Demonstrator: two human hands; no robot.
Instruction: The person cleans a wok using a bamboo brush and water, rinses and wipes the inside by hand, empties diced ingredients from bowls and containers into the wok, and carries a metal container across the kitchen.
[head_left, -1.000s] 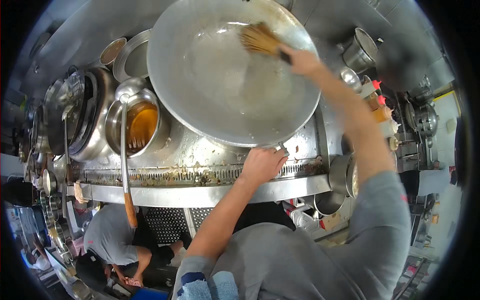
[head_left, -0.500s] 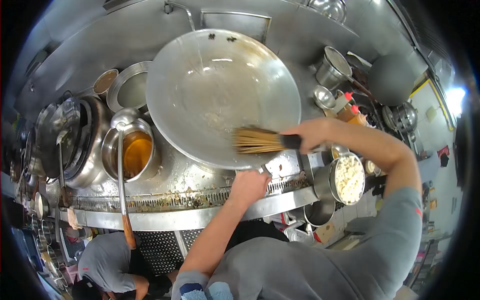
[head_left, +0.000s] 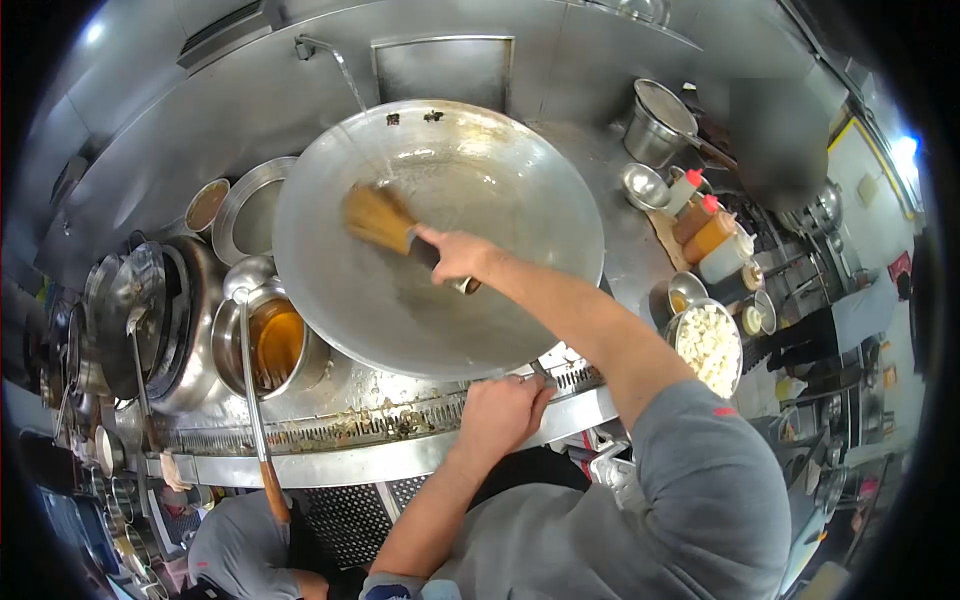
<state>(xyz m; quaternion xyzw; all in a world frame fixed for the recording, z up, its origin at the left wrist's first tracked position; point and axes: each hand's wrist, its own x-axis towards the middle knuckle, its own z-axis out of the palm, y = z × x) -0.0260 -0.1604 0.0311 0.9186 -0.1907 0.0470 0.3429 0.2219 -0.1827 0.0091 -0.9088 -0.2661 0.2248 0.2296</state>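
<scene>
Head view: mid-frame, the right hand (head_left: 452,256) grasps a brush (head_left: 380,217) inside the wok (head_left: 515,215); lower centre, the left hand (head_left: 503,412) clasps the wok's handle (head_left: 541,370). Hard strokes could tilt it if that clasp slips.

So my right arm (head_left: 585,325) is stretched out in front of me, angled up and across to the left, forearm bare and sloping in from my shoulder. The right grip (head_left: 460,258) is closed tight, one digit poking forward, can't really tell if it's thumb or finger. My left forearm (head_left: 437,518) runs up from low down, elbow bent, and the left grip (head_left: 498,412) is curled shut, back of it facing up, nearer my belly.
</scene>
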